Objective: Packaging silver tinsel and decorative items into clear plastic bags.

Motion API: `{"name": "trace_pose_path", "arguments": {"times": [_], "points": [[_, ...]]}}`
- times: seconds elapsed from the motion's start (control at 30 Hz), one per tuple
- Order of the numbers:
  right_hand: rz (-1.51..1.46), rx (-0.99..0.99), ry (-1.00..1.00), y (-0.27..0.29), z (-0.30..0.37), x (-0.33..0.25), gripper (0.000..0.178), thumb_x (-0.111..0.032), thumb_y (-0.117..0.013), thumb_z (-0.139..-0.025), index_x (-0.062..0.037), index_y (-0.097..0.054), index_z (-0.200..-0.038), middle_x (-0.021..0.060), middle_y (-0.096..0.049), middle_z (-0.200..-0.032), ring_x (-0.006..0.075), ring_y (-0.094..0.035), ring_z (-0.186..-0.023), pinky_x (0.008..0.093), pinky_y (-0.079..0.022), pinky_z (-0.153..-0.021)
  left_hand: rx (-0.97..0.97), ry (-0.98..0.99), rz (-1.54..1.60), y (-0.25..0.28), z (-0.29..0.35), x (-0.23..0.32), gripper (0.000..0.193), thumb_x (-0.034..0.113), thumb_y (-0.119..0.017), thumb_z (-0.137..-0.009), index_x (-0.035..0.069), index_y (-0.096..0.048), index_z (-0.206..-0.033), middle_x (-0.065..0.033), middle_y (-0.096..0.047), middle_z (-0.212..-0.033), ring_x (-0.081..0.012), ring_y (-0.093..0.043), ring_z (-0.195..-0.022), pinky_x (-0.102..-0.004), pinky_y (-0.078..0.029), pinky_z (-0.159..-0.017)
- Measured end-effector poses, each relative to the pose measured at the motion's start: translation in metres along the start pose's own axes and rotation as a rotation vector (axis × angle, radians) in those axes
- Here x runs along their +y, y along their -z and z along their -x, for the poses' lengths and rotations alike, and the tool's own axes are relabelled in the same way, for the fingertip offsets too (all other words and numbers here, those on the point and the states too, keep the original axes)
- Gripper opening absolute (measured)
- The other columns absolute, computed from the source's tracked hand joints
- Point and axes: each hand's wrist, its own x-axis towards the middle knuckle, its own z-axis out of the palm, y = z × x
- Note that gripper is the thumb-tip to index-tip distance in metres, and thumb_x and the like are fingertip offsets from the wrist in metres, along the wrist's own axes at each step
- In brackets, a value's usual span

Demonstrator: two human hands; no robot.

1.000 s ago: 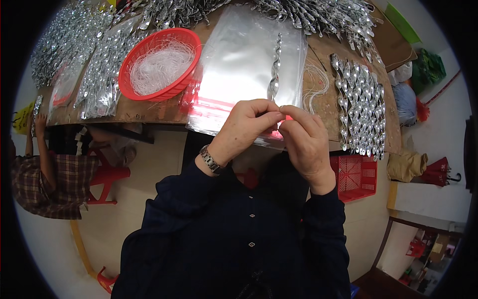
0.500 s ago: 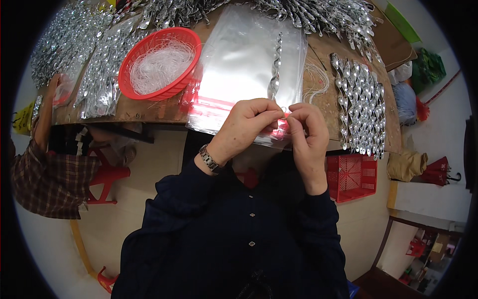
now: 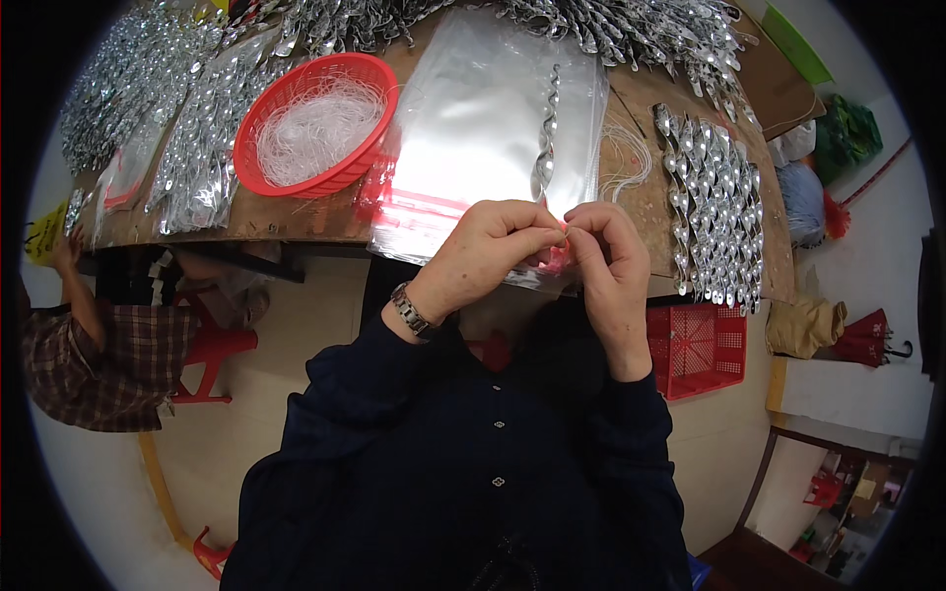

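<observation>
My left hand (image 3: 493, 248) and my right hand (image 3: 613, 271) meet at their fingertips over the near edge of a stack of clear plastic bags (image 3: 443, 128) with red strips. Both are closed in a pinch, on what looks like a thin clear thread, mostly hidden by the fingers. Just beyond the fingertips, a silver twisted spiral strip (image 3: 545, 138) lies lengthwise on the bags, its wide end towards my hands. Whether the thread runs through that end cannot be made out.
Left of the bags stands a red basket (image 3: 246, 163) of clear threads; a loose thread bundle (image 3: 631, 163) lies to their right. Silver spirals lie in a row (image 3: 717, 207) at the right and in heaps (image 3: 631, 34) behind. A co-worker's hand (image 3: 67, 254) is at far left. A red crate (image 3: 695, 379) sits below.
The small loop that showed between my fingertips is no longer visible, and the fingertips are closer together. At far left the co-worker's hand has come down off the table towards the yellow bag.
</observation>
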Motion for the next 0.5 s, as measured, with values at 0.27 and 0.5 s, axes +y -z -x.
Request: {"name": "trace_pose_path", "arguments": {"times": [0.27,0.5], "points": [[0.02,-0.04,0.062,0.0035,-0.0029,0.0043,0.001,0.001,-0.06,-0.085,0.0006,-0.059,-0.085,0.0081,-0.059,-0.085,0.0184,-0.056,-0.076,0.028,-0.044,-0.068,-0.015,0.036,-0.007,-0.0001,0.0001,0.0036,0.015,0.011,-0.059,-0.094,-0.001,-0.069,-0.097,0.001,-0.065,-0.081,-0.0047,-0.058,-0.074,-0.0198,-0.047,-0.068],[-0.063,-0.066,-0.094,0.0076,-0.0027,0.0048,0.001,0.0,-0.062,-0.086,0.001,-0.062,-0.086,0.0056,-0.06,-0.081,0.0139,-0.057,-0.074,0.0252,-0.045,-0.067,-0.026,0.034,-0.033,0.0012,-0.0011,0.0032,0.013,0.012,-0.061,-0.094,0.001,-0.068,-0.093,0.0028,-0.062,-0.076,-0.0036,-0.056,-0.07,-0.0194,-0.044,-0.063]]}}
